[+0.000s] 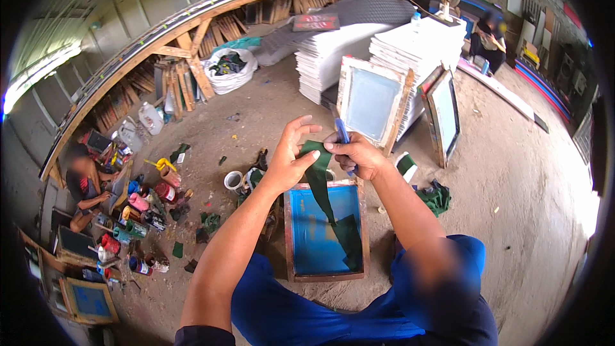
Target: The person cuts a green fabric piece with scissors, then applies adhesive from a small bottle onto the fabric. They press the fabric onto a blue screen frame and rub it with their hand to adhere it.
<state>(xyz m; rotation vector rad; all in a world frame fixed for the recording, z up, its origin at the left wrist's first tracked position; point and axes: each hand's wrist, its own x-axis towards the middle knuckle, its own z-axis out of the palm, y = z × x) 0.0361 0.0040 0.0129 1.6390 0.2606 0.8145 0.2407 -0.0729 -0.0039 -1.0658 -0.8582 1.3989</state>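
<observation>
A long dark green cloth strip [317, 176] hangs between my hands, in front of my body. My left hand [289, 157] pinches its upper left edge with the thumb, the other fingers raised and apart. At the strip's top right corner, my right hand [359, 152] is closed round a slim blue tool [342, 131] and touches the cloth; the tool's exact kind is partly hidden by the fingers. Below, the strip's lower end rests inside a wooden-framed printing screen [290, 243] with blue mesh, lying by my knees.
Paint pots [138, 202] crowd the floor at left, near a seated person [90, 186]. Two framed screens [368, 99] [443, 115] lean against stacked white sheets [410, 45] ahead. A green cloth heap [434, 197] lies right; a white bucket [233, 180] stands left. Another person [488, 41] sits far right.
</observation>
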